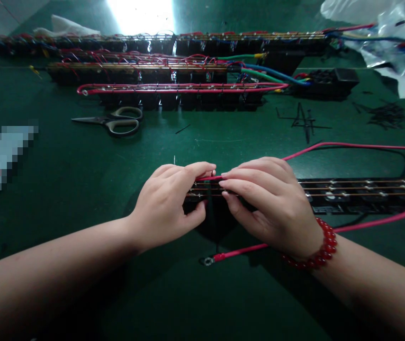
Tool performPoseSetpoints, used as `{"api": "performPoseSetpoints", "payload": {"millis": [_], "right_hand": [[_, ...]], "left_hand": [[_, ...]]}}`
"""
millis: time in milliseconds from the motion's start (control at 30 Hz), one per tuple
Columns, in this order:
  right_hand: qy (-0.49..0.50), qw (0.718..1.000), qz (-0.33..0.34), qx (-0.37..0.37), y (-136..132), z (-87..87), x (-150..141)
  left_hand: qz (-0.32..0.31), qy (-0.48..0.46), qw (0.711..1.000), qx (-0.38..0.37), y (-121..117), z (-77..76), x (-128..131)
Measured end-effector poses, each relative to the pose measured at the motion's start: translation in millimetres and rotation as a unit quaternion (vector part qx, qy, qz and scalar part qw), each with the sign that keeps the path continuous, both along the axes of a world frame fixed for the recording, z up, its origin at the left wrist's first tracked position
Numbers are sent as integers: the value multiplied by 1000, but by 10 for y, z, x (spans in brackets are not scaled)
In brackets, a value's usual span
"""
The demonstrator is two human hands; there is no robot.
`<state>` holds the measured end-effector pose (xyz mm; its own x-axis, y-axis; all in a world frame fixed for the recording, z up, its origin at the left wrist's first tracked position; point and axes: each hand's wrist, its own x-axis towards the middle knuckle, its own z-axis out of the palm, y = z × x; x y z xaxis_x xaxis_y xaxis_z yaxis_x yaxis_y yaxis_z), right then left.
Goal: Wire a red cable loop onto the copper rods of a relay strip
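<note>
A long black strip [365, 187] with thin copper-coloured rods and shiny metal joints lies across the table's right side. My left hand [168, 201] is closed around its left end, fingers on the far side and thumb on the near side. The fingertips of my right hand [273, 203] are pinched together on a red cable [333, 144] along the strip's top. A thin black strand, which looks like a cable tie, hangs from between my hands. In front of the strip, the cable's end carries a metal ring terminal [208, 261]. The right palm hides part of the strip.
Scissors [120, 122] lie beyond my left hand. Several similar wired strips [174, 71] stretch across the back. Loose black ties [305, 122] and a heap of dark pieces [383, 114] sit at the right, below clear plastic bags [401, 28]. A blurred-out pale item [5, 156] is at far left.
</note>
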<state>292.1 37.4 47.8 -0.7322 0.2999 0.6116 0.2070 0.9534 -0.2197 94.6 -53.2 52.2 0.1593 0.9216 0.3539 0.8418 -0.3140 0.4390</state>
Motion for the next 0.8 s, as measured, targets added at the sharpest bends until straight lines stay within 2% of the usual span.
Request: {"api": "performPoseSetpoints", "payload": {"millis": [200,800], "right_hand": [[-7,1000,23,-13,21,-21,-8],[-6,996,-17,-86,10,5,-16]], "left_hand": [[-5,-2,1000,1,5,9,-1],[-52,3,999,0,18,-3,-41]]}}
